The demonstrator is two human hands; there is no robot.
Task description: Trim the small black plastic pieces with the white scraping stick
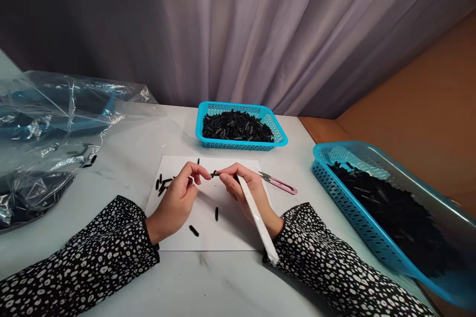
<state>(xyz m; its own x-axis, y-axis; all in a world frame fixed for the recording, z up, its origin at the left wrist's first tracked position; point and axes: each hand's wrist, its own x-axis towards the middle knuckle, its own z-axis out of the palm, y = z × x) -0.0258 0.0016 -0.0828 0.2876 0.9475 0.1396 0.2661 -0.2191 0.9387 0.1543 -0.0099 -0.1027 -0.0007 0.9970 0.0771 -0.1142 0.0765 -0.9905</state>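
Above a white sheet (pixel 238 230), my two hands come close together. My right hand (pixel 247 190) is closed around a white-wrapped stick-like tool (pixel 256 218), its lower end slanting toward my wrist. A small black strip-like piece (pixel 214 174) shows between my right fingertips and my left index finger. My left hand (pixel 178 200) is curled, with something dark, apparently another black piece, between thumb and fingers. More black pieces lie on the sheet: several beside my left hand, one (pixel 216 214) between the hands and one (pixel 194 231) nearer me.
Pink-handled thread snips (pixel 278 184) lie right of my right hand. A blue basket (pixel 241 144) of black pieces stands behind the sheet; a larger blue basket (pixel 357 230) holds more at right. Clear plastic bags (pixel 70 124) cover the left side. A grey curtain (pixel 238 34) hangs behind.
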